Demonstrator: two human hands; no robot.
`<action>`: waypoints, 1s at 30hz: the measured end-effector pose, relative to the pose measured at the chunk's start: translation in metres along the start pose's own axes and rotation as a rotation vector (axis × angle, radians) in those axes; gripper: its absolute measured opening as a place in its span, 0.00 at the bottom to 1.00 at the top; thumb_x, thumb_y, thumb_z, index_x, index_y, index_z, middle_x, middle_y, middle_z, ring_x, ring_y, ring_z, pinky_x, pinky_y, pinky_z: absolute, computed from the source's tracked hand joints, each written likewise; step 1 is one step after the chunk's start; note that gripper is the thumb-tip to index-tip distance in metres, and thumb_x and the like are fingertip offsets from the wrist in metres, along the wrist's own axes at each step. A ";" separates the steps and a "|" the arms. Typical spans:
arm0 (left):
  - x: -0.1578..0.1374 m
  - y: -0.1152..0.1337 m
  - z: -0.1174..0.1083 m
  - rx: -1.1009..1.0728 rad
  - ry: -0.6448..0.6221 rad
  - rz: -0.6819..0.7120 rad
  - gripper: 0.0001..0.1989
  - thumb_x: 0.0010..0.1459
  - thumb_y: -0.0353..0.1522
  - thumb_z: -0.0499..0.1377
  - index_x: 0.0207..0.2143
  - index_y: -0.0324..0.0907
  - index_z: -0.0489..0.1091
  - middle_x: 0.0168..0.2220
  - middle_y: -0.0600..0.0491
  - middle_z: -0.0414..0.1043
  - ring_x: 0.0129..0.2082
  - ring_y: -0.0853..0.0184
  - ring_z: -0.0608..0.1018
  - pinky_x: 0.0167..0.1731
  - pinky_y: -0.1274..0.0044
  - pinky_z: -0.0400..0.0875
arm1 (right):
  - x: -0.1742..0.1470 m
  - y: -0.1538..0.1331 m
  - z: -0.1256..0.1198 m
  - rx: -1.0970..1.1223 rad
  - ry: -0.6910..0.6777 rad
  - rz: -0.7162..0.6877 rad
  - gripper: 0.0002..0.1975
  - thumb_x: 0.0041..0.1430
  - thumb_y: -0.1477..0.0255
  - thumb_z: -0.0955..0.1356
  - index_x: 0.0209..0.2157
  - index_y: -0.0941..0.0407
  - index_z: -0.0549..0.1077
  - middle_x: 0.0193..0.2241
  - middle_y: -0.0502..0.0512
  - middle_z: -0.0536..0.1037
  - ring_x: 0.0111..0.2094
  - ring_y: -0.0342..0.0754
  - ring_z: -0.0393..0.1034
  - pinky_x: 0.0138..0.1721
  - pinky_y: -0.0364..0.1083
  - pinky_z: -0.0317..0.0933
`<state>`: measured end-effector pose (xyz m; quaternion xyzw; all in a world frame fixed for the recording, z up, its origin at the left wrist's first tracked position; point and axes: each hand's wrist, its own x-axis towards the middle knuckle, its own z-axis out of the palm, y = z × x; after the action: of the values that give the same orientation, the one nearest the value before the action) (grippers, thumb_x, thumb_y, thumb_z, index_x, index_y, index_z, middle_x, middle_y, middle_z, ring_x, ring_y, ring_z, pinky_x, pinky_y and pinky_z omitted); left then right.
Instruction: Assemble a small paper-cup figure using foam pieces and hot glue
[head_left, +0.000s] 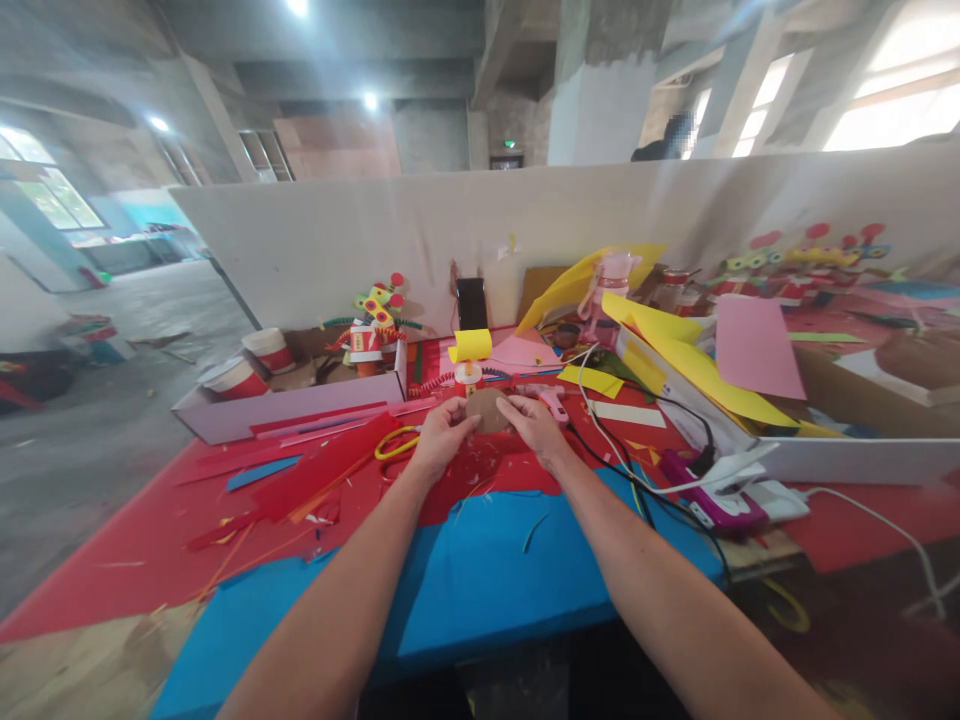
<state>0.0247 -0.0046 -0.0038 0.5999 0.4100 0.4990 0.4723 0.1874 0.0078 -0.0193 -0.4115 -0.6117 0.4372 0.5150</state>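
A small piece of brown cardboard [487, 409] is held up between my two hands over the red table covering. Its left edge is pinched by my left hand [448, 430], thumb toward me. On the other side my right hand [531, 422] grips the right edge the same way. Just behind the cardboard stands a paper figure with a rolled yellow paper [471, 346] on top and coiled arms spreading to both sides; its lower part is hidden. A pink glue gun [553, 402] lies right of my right hand. Yellow-handled scissors [396, 443] rest left of my left hand.
A finished-looking paper cup figure [367, 341] stands at a white box [292, 410] on the left. To the right are a purple power strip [709, 495] with cables and a box [855, 462] of coloured paper. Blue sheet [480, 570] covers the near edge; a white partition [337, 230] rises behind.
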 end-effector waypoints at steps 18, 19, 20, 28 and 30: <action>0.002 -0.008 -0.005 0.047 -0.004 -0.077 0.16 0.47 0.42 0.62 0.26 0.38 0.69 0.15 0.59 0.64 0.11 0.77 0.62 0.12 0.83 0.55 | 0.003 0.011 0.001 -0.165 -0.115 -0.041 0.12 0.56 0.65 0.62 0.29 0.58 0.72 0.21 0.49 0.72 0.22 0.43 0.62 0.23 0.41 0.55; 0.002 -0.008 -0.005 0.045 -0.009 -0.073 0.15 0.48 0.42 0.62 0.26 0.38 0.68 0.15 0.59 0.64 0.11 0.77 0.62 0.12 0.83 0.55 | 0.003 0.011 0.002 -0.134 -0.125 -0.027 0.12 0.56 0.64 0.62 0.31 0.58 0.72 0.22 0.49 0.72 0.22 0.43 0.63 0.23 0.41 0.56; 0.003 -0.009 -0.005 0.045 -0.020 -0.071 0.15 0.49 0.43 0.61 0.26 0.38 0.69 0.15 0.59 0.64 0.11 0.76 0.63 0.12 0.83 0.56 | 0.002 0.011 0.002 -0.116 -0.127 -0.025 0.13 0.56 0.63 0.63 0.32 0.58 0.72 0.23 0.50 0.73 0.23 0.44 0.64 0.24 0.41 0.57; 0.002 -0.004 -0.006 0.384 0.231 0.216 0.07 0.50 0.32 0.60 0.32 0.41 0.75 0.26 0.53 0.74 0.25 0.69 0.72 0.27 0.78 0.65 | 0.005 0.014 0.001 -0.285 0.011 -0.125 0.11 0.56 0.69 0.63 0.34 0.58 0.75 0.31 0.55 0.79 0.32 0.49 0.70 0.33 0.44 0.61; 0.002 -0.002 -0.006 0.494 0.246 0.342 0.04 0.51 0.30 0.59 0.29 0.42 0.75 0.30 0.52 0.75 0.31 0.66 0.73 0.34 0.76 0.65 | 0.005 0.015 0.001 -0.306 0.026 -0.138 0.11 0.56 0.69 0.63 0.34 0.58 0.75 0.31 0.56 0.79 0.33 0.49 0.71 0.34 0.45 0.61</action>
<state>0.0191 -0.0018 -0.0046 0.6916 0.4663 0.5252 0.1686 0.1865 0.0161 -0.0321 -0.4480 -0.6910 0.2972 0.4831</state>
